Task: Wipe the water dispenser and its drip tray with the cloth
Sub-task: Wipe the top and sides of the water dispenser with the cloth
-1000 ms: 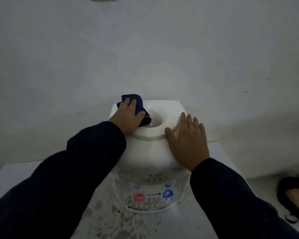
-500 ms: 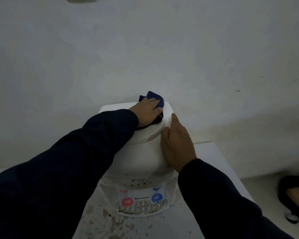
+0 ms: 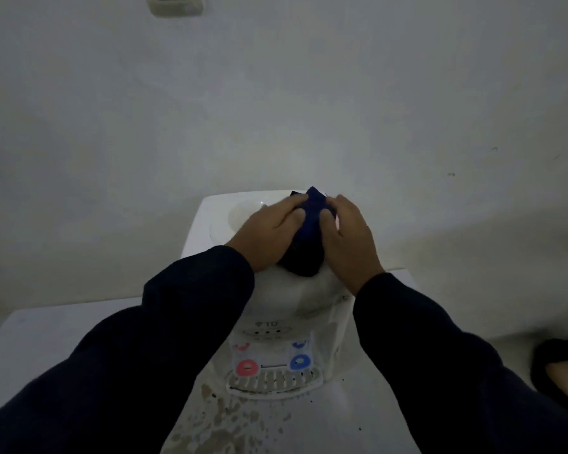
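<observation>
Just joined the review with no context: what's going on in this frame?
A person is working on the top of a white water dispenser. Both hands grip a bunched dark blue cloth there, the left hand on its left side and the right hand on its right. No hand is on the drip tray, which sits below the red tap and blue tap. The table in front of it is stained.

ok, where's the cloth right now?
Head view, centre frame: the cloth sits bunched on top of the water dispenser, gripped between the left hand and the right hand.
</observation>
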